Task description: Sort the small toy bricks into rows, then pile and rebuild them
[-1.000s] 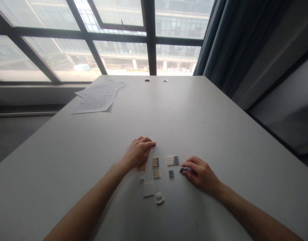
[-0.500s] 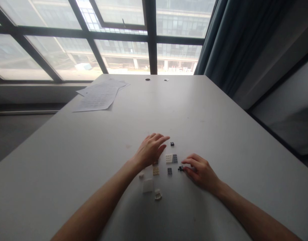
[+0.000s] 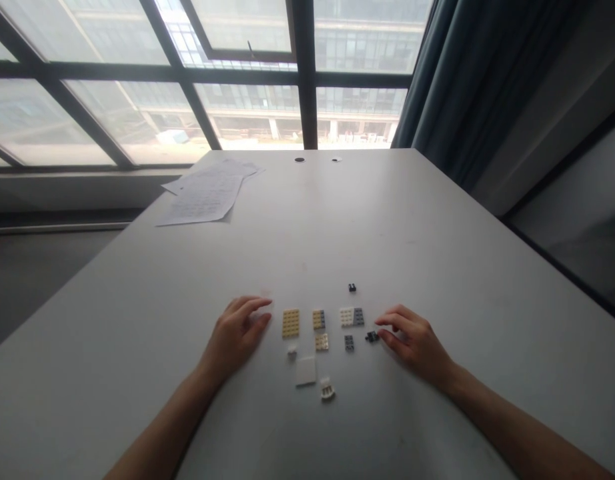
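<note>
My left hand rests on the table with fingers apart and nothing in it, left of a tan studded plate. My right hand has its fingers apart; its thumb tip is at a small black piece, not closed round it. Between the hands lie a tan and grey piece, a smaller tan plate, a white and grey piece and a dark grey plate. Nearer me are a white square tile, a white curved piece and a small pale piece.
A small black piece lies farther back on the white table. Printed papers lie at the far left. Windows stand beyond the table, with a dark blue curtain at the right.
My left hand has moved left and toward me, off the middle pieces, uncovering the tan plate and the tan and grey piece. My right hand stays beside the black piece. The view has shifted slightly.
</note>
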### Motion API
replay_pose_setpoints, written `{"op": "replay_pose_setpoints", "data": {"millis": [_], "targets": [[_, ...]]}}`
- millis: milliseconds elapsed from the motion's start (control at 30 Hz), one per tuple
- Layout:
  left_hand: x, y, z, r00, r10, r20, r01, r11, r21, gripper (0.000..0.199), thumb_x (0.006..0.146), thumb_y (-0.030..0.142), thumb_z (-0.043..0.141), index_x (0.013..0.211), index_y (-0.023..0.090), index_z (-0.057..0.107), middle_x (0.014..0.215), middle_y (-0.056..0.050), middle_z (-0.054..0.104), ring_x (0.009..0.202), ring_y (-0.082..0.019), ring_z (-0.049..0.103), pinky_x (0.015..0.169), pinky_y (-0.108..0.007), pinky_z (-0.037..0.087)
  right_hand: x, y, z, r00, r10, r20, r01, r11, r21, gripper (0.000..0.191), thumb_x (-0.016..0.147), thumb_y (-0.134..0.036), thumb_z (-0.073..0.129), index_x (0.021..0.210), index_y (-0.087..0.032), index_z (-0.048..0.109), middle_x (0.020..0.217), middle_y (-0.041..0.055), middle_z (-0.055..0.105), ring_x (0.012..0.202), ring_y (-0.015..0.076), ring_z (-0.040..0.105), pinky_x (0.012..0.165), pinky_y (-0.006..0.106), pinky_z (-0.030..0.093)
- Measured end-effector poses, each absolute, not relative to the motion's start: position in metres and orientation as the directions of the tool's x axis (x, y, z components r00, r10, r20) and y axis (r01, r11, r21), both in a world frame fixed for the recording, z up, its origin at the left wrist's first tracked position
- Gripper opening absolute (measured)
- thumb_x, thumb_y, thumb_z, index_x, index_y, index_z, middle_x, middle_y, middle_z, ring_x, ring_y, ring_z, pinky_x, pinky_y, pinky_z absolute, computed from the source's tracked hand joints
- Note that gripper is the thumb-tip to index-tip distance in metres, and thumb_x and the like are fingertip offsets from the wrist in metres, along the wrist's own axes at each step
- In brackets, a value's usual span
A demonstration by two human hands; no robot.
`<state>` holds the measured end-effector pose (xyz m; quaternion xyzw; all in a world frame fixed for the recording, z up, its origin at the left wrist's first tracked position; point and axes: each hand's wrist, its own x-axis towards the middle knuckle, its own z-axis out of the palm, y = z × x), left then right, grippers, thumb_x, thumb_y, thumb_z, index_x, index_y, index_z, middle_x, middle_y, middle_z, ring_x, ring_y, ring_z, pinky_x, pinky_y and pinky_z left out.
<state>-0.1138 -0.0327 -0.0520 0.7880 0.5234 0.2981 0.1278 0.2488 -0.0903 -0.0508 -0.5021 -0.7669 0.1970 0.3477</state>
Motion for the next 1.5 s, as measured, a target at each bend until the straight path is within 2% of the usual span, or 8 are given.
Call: {"op": "replay_pose_setpoints", "data": {"millis": [133, 300, 500, 1167, 1400, 1500], "targets": [[-0.103, -0.033, -0.047, 0.441, 0.848, 0.294, 0.695, -0.530, 0.485, 0.032, 0.086, 0.038, 0.056, 0.114, 0.024, 0.059, 0.118, -0.006, 0.061, 0.111, -0.022, 0.054, 0.096, -0.035, 0.045, 0.248, -0.090, -0.048, -0.257, 0.905, 0.340, 0.634, 0.423, -0.648, 0.012, 0.088, -0.023, 0.055, 0.095, -0.021, 0.065, 0.090, 0.0055, 0.063, 0.078, 0.0170, 0.061, 0.071, 0.029, 0.051], [-0.089, -0.031, -0.048, 0.564, 0.792, 0.234, 0.672, -0.605, 0.427, 0.039, 0.083, 0.041, 0.061, 0.119, 0.025, 0.058, 0.124, -0.007, 0.061, 0.114, -0.024, 0.053, 0.099, -0.040, 0.042, 0.248, -0.090, -0.049, -0.257, 0.904, 0.341, 0.629, 0.425, -0.651, 0.011, 0.088, -0.023, 0.055, 0.094, -0.021, 0.065, 0.090, 0.0054, 0.063, 0.079, 0.0171, 0.060, 0.072, 0.029, 0.051], [-0.086, -0.024, -0.050, 0.616, 0.750, 0.241, 0.641, -0.655, 0.401, 0.038, 0.081, 0.041, 0.064, 0.115, 0.024, 0.060, 0.118, -0.006, 0.064, 0.109, -0.023, 0.055, 0.097, -0.040, 0.041, 0.249, -0.091, -0.051, -0.261, 0.910, 0.321, 0.630, 0.413, -0.658, 0.012, 0.088, -0.023, 0.056, 0.095, -0.021, 0.065, 0.091, 0.0051, 0.062, 0.080, 0.0171, 0.060, 0.073, 0.029, 0.051], [-0.086, -0.027, -0.056, 0.611, 0.720, 0.329, 0.591, -0.691, 0.416, 0.025, 0.085, 0.033, 0.061, 0.107, 0.021, 0.062, 0.110, -0.006, 0.068, 0.102, -0.020, 0.058, 0.091, -0.034, 0.047, 0.249, -0.079, -0.043, -0.279, 0.909, 0.310, 0.635, 0.417, -0.651, 0.013, 0.088, -0.024, 0.056, 0.096, -0.021, 0.066, 0.091, 0.0044, 0.062, 0.077, 0.0155, 0.059, 0.071, 0.028, 0.051], [-0.089, -0.027, -0.054, 0.541, 0.782, 0.309, 0.596, -0.616, 0.515, 0.027, 0.084, 0.035, 0.062, 0.107, 0.021, 0.061, 0.110, -0.006, 0.066, 0.102, -0.019, 0.060, 0.090, -0.032, 0.051, 0.227, -0.027, -0.032, -0.239, 0.942, 0.237, 0.694, 0.336, -0.637, 0.022, 0.084, -0.023, 0.062, 0.106, -0.020, 0.065, 0.095, 0.0035, 0.063, 0.073, 0.0139, 0.058, 0.072, 0.028, 0.050], [-0.089, -0.025, -0.047, 0.499, 0.805, 0.320, 0.596, -0.588, 0.547, 0.027, 0.084, 0.035, 0.062, 0.107, 0.021, 0.061, 0.110, -0.006, 0.066, 0.101, -0.019, 0.061, 0.089, -0.032, 0.052, 0.215, -0.010, -0.037, -0.251, 0.947, 0.203, 0.742, 0.323, -0.588, 0.021, 0.083, -0.019, 0.062, 0.103, -0.020, 0.068, 0.098, 0.0041, 0.064, 0.079, 0.0150, 0.060, 0.078, 0.029, 0.049]]}}
